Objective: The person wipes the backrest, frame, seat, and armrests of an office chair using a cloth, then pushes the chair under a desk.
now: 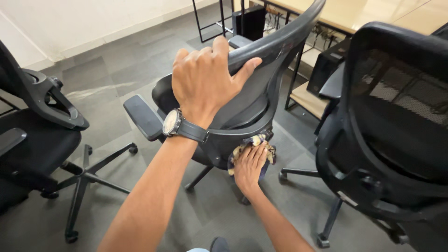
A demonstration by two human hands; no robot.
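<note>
Chair (247,100) at centre, black, with a mesh back, is the reference for all positions below. It leans toward the camera, and the lean appears to be held by the left hand (203,79), whose fingers curl over the top rail of the backrest with the thumb laid along the rail. A wristwatch (179,125) with a pale dial sits on that wrist. Tipping the back this way exposes the lower rear of the backrest, where it meets the seat support.

At that exposed spot the right hand (250,164) lies flat, fingers spread, pressing a patterned cloth (252,144) against the plastic. The cloth is bunched under the palm, its edges showing around the fingers. The hands are well apart: one high on the rail, one low at the base of the back.

Left of the reference chair stands a second black chair (42,135), its star base on the grey carpet (116,56). Right of it, close by, a third mesh-backed chair (392,126) fills the frame edge. Beyond it a wooden desk (354,14) carries a dark computer case (329,65) on a lower shelf.
</note>
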